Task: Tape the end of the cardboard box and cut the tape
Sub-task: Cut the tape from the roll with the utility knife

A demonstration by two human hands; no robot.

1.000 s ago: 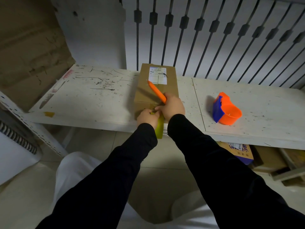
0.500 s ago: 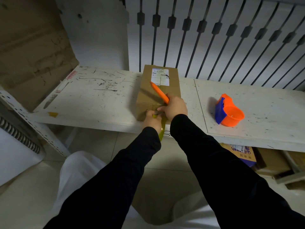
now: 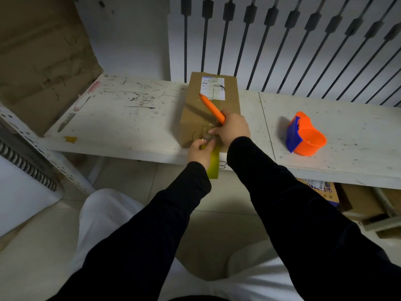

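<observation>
Left of the cardboard box [image 3: 211, 109] the worktop [image 3: 121, 127] lies bare across the middle left of the frame, open to a reach. Right of the box, a clear strip runs up to the orange tape dispenser [image 3: 304, 134], with bare board beyond it. Both hands [image 3: 202, 152] crowd the box's near end. Railing bars [image 3: 227, 40] close off the back.
</observation>
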